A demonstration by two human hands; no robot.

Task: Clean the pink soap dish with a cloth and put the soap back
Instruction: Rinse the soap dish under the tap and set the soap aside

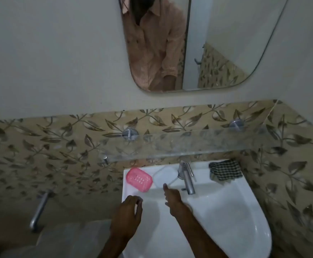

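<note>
The pink soap dish point(139, 179) lies on the back left ledge of the white sink point(226, 211), with nothing in it. A white bar of soap point(165, 177) rests just right of the dish, beside the tap. A black-and-white checked cloth point(225, 170) sits folded on the back right corner of the sink. My left hand point(128, 211) hovers below the dish with its fingers curled and holds nothing. My right hand point(171, 197) stretches toward the soap, fingers extended, fingertip just short of it.
A chrome tap point(186, 175) stands at the middle of the sink's back edge. A glass shelf point(189, 144) juts out over the ledge. A mirror point(189, 43) hangs above on the wall. A metal pipe point(39, 211) sticks out of the tiles at left.
</note>
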